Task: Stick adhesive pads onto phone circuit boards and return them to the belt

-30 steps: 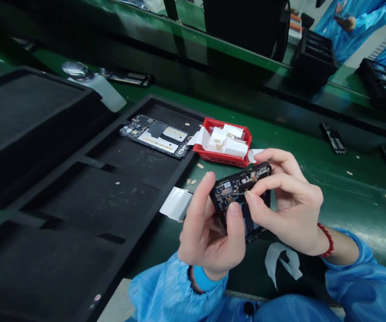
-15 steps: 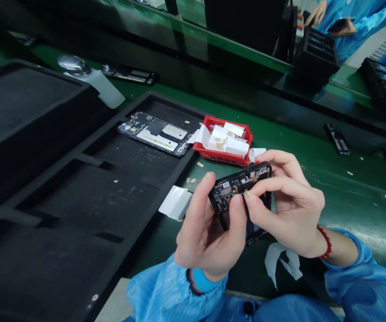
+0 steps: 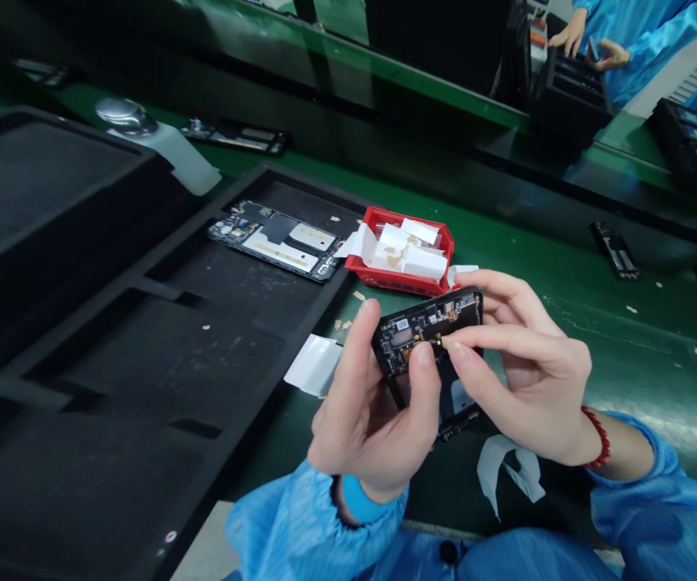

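Note:
An opened phone (image 3: 458, 313) with its circuit board bared is tilted up in front of me. My left hand (image 3: 378, 403) is closed around its left side, the thumb pressing near the lower edge of the board. Thumb and index finger of my right hand (image 3: 518, 371) are drawn together over the board's middle, at a tiny gold-coloured spot; whether they pinch something there is too small to tell. Its other fingers are behind the phone's right edge. Just beyond stands a red bin (image 3: 406, 282) holding white paper pieces and small tan bits.
A second opened phone (image 3: 279, 242) lies on the black foam tray (image 3: 227, 355) to the left. White paper (image 3: 313, 365) and a curled strip (image 3: 509, 468) lie on the green bench (image 3: 639, 355). Further phone parts (image 3: 615, 250) lie right. A co-worker's hands (image 3: 608, 55) show behind.
My right index finger and thumb have drawn slightly right, baring more of the board's middle. The phone has shifted slightly left in my left hand.

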Demonstrator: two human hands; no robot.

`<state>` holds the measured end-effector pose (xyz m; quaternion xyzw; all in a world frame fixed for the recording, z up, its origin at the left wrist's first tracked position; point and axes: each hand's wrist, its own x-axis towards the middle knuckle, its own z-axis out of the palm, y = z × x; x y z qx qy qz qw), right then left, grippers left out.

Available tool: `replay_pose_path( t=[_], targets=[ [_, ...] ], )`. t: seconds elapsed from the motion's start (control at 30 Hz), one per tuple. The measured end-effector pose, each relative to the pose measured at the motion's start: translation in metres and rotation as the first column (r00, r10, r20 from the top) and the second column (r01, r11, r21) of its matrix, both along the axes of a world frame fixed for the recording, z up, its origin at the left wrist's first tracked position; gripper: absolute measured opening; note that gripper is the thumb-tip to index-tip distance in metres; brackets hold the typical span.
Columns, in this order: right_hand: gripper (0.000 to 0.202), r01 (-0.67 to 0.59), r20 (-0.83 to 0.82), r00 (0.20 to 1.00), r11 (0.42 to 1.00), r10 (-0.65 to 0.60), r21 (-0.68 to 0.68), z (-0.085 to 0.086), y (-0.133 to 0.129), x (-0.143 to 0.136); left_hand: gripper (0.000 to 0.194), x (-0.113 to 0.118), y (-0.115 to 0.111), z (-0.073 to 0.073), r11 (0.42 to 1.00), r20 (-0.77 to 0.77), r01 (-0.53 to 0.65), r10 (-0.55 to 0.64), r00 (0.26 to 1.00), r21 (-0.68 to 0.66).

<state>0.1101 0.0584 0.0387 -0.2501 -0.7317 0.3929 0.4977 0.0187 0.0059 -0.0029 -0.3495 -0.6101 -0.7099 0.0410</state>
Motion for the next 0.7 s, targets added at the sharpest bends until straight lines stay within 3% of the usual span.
replay_pose_path(
  t=[0.33, 0.53, 0.7],
  targets=[
    [0.019, 0.006, -0.023, 1.0, 1.0, -0.006, 0.013, -0.002, 0.003, 0.001, 0.052, -0.002, 0.001, -0.001, 0.999, -0.014, 0.021, -0.021, 1.0, 0.031],
    [0.013, 0.014, -0.018, 1.0, 0.998, -0.015, -0.062, -0.004, 0.006, 0.0, 0.051, -0.001, 0.003, 0.002, 0.999, -0.036, 0.022, -0.02, 0.999, 0.049],
    [0.016, 0.049, 0.004, 0.999, 0.995, -0.049, -0.089, -0.015, 0.018, -0.003, 0.036, -0.01, 0.004, -0.001, 0.988, 0.062, 0.114, -0.108, 0.992, -0.1]
  ],
)
